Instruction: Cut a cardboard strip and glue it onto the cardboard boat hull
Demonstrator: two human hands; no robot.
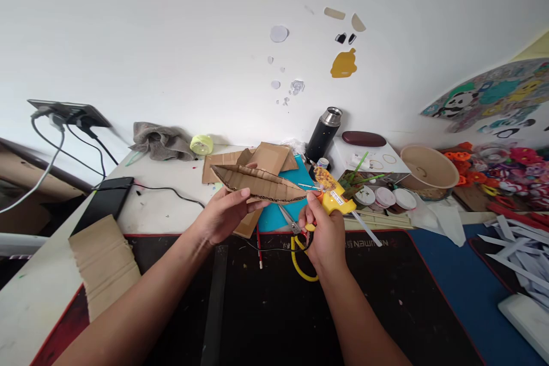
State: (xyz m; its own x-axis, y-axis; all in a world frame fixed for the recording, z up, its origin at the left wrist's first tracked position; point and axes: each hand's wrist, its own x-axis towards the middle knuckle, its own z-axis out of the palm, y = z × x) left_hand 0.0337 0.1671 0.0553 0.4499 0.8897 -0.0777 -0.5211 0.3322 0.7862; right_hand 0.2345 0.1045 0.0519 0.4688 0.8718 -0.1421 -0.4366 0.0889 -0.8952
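Observation:
A boat-shaped cardboard piece (261, 183), pointed at both ends with raised side walls, is held up over the table. My left hand (227, 211) grips its left part from below, thumb on the near wall. In my right hand (323, 226) is a yellow hot glue gun (337, 200), a pale glue stick jutting from its back. My right thumb is at the cardboard's right tip, near the nozzle; whether it presses on the cardboard I cannot tell. Scissors with yellow handles (295, 257) and a red pencil (259, 249) lie underneath.
Flat cardboard pieces (272, 157) and a blue sheet (274, 218) lie behind my hands. A black flask (322, 136) leans by a white box (373, 161). At left are a cardboard scrap (105, 266) and a cable (171, 189); a beige bowl (429, 161) stands right.

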